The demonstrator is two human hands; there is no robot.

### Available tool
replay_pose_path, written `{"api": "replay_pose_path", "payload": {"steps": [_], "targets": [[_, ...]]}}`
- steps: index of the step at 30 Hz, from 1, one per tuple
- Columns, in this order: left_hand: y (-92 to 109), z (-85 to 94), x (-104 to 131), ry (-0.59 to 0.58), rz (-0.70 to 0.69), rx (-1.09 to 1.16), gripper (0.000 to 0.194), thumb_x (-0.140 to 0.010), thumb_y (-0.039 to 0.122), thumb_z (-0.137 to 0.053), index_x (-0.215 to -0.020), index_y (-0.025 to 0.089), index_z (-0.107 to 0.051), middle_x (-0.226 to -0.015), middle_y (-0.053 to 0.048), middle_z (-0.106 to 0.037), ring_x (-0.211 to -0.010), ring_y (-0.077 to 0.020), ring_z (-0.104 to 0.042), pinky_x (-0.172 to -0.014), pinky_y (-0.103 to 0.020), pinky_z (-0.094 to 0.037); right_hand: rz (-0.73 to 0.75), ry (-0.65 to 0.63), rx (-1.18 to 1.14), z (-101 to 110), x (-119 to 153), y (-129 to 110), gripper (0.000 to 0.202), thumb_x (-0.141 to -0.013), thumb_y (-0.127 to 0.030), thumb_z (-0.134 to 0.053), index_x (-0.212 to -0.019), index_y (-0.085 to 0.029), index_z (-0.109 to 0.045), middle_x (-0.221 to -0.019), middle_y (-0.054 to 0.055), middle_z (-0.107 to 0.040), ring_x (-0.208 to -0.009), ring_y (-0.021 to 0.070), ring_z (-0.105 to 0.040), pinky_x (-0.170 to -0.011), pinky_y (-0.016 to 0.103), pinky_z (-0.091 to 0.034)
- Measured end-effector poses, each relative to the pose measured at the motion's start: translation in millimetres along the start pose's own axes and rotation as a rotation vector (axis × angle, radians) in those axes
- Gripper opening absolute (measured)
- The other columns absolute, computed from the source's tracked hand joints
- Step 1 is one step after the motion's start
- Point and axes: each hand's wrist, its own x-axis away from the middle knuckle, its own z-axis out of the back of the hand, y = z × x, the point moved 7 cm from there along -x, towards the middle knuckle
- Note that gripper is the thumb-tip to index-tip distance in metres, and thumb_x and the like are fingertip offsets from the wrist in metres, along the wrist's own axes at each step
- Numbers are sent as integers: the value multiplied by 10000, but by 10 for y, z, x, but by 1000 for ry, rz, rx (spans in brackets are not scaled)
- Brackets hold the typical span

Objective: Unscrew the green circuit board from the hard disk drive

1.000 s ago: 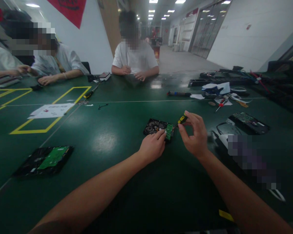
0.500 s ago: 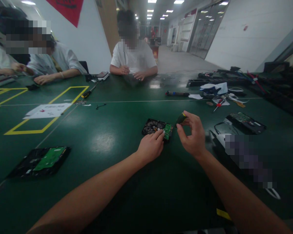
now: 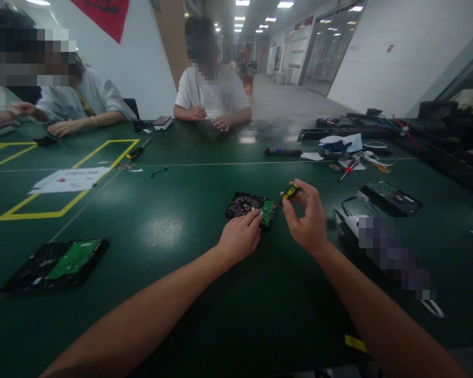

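Observation:
A hard drive [image 3: 243, 203] with a green circuit board lies on the green table ahead of me. My left hand [image 3: 241, 231] grips its near side, fingertips on the edge of the board. Between the thumb and fingers of my right hand [image 3: 308, 215] is a screwdriver [image 3: 290, 193] with a black and yellow handle. It slants down leftward to the right end of the drive, beside the circuit board. Its tip is too small to make out.
Another hard drive [image 3: 73, 260] lies at the left, and a third drive [image 3: 392, 197] at the right. Near my right forearm is a long pale object [image 3: 378, 247], partly blurred. Paper [image 3: 69, 179] and a red screwdriver [image 3: 350, 166] lie farther off. Co-workers sit across the table.
The screwdriver has turned in my right hand, and yellow patches on its handle now show. My left hand stays on the hard drive. The whole view has shifted slightly.

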Motion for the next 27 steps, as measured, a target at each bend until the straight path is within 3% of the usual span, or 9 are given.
{"api": "replay_pose_path", "payload": {"steps": [8, 15, 22, 27], "targets": [[-16, -20, 5, 9, -3, -5, 444, -1027, 267, -511, -1445, 131, -576, -1515, -152, -598, -1209, -313, -700, -1014, -470, -601, -7, 15, 5, 13, 13, 41, 622, -916, -202, -721, -1471, -350, -482, -1357, 83, -603, -1023, 238, -735, -859, 447, -686], [-5, -9, 6, 11, -7, -1, 446, -1023, 249, -525, -1445, 116, -574, -1511, -168, -597, -1229, -323, -691, -1010, -484, -603, -41, 2, -85, -28, 18, 38, 622, -960, -168, -640, -1513, -328, -407, -1427, 103, -596, -1085, 242, -756, -983, 488, -658], [10, 23, -2, 13, 3, 11, 442, -1022, 253, -526, -1440, 121, -584, -1497, -169, -609, -1224, -318, -695, -1009, -475, -602, -5, 32, 2, 3, 25, 58, 632, -929, -222, -717, -1490, -339, -453, -1359, 105, -612, -1059, 261, -725, -858, 474, -689], [-1, -5, 3, 14, -6, -2, 448, -1025, 264, -518, -1443, 120, -582, -1506, -163, -604, -1228, -318, -693, -1008, -467, -603, -7, -10, 9, -31, 27, 44, 654, -956, -188, -652, -1544, -340, -407, -1431, 113, -582, -1105, 262, -725, -948, 498, -669]]}}
